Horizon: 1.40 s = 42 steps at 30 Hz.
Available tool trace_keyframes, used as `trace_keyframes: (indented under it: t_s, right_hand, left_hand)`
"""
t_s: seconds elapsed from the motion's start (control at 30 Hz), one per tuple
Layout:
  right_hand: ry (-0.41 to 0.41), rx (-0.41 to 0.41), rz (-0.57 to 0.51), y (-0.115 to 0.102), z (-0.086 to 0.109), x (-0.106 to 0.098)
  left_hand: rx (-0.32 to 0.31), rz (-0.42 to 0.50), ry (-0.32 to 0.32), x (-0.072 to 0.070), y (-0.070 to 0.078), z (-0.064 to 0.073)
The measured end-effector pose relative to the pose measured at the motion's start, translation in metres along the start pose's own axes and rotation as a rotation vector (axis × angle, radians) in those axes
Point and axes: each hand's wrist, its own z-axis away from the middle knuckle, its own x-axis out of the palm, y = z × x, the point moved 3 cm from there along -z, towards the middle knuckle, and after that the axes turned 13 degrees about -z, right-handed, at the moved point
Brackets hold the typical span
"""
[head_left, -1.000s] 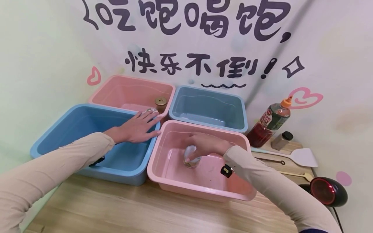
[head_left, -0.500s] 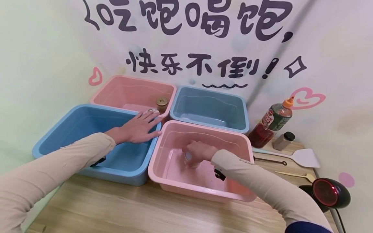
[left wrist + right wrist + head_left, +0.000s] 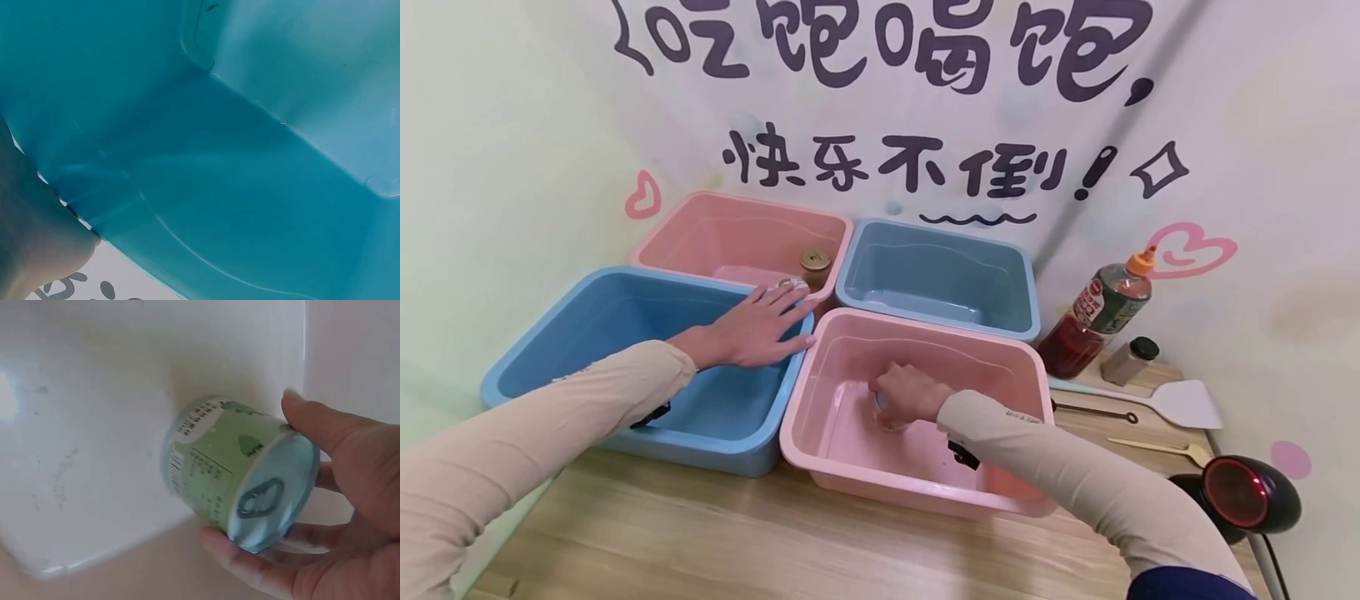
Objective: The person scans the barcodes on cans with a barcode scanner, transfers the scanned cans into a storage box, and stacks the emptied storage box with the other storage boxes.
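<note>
Inside the front pink bin [image 3: 917, 487], my right hand [image 3: 913, 392] grips a short pull-tab can [image 3: 212, 465]. The can has a green label and a silver lid, and stands tilted in the right wrist view. Thumb and fingers hold it near the lid end; in the head view the hand covers most of it. My left hand [image 3: 752, 329] lies with fingers straight across the rim of the front blue bin [image 3: 722, 404]. Its fingertips reach a silver-topped can [image 3: 792, 285] in the back pink bin [image 3: 715, 229], partly hidden by the fingers.
A gold-topped can [image 3: 815, 260] stands in the back pink bin's corner. Behind the front pink bin is a smaller blue bin [image 3: 936, 267]. At right are a red sauce bottle [image 3: 1093, 317], a black-capped jar [image 3: 1130, 361], a white spatula [image 3: 1183, 402] and a black device [image 3: 1251, 496].
My right hand has closed around the can in the front pink bin, its wrist shifting left. The left hand has stayed on the rim.
</note>
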Motion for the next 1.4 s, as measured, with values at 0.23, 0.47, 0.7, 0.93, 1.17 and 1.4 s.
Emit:
trace_keyframes:
  t_s: [0.23,0.47,0.7,0.93,1.17,1.4]
  right_hand:
    - [0.009,-0.049,-0.032,0.005,0.004,0.002]
    - [-0.012,-0.114,-0.092,0.002,0.021,-0.010]
    - [0.016,-0.142,-0.168,-0.005,0.054,-0.047]
    - [0.106,-0.181,-0.186,-0.005,0.090,-0.086]
    - [0.245,-0.191,-0.150,0.007,0.130,-0.121]
    - [0.364,-0.130,-0.161,0.033,0.176,-0.137]
  left_hand:
    - [0.002,0.016,0.005,0.000,0.002,-0.001]
    - [0.000,0.017,0.016,-0.001,0.001,0.000]
    - [0.005,0.017,0.012,-0.002,0.002,0.000]
    - [0.004,0.010,0.009,-0.003,0.002,0.000]
    - [0.006,0.009,0.026,-0.004,0.002,0.001]
    - [0.008,0.013,0.033,-0.004,0.003,0.002]
